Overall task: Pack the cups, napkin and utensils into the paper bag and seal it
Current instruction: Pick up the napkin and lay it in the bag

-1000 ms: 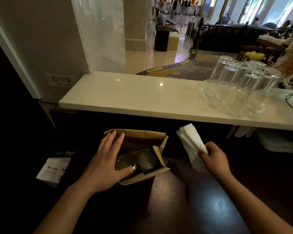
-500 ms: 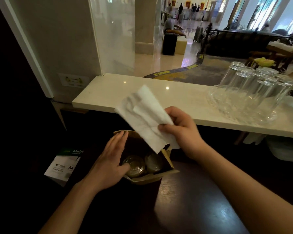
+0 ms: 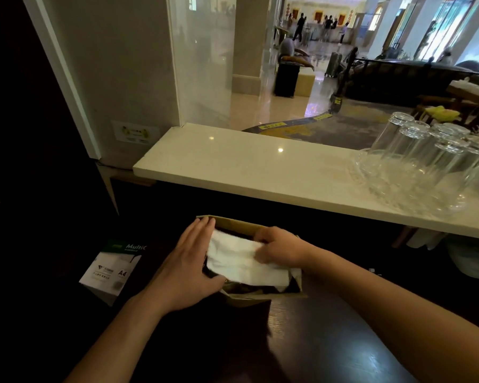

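A brown paper bag (image 3: 234, 223) stands open on the dark table, just below the white counter. A white napkin (image 3: 241, 262) lies spread across the bag's mouth and hides the cups inside. My right hand (image 3: 281, 248) presses down on the napkin's right part, with the fingers curled onto it. My left hand (image 3: 190, 261) grips the bag's left side, its thumb along the near rim. No utensils are in sight.
A white stone counter (image 3: 260, 164) runs behind the bag, with a glass tray of several upturned glasses (image 3: 421, 164) at its right. A pack of A4 paper (image 3: 112, 268) lies to the left of my left hand. The dark table (image 3: 302, 341) extends toward me.
My right hand has brought the napkin down from above the bag onto its opening, covering the two cups. The left hand stays on the bag's left side.
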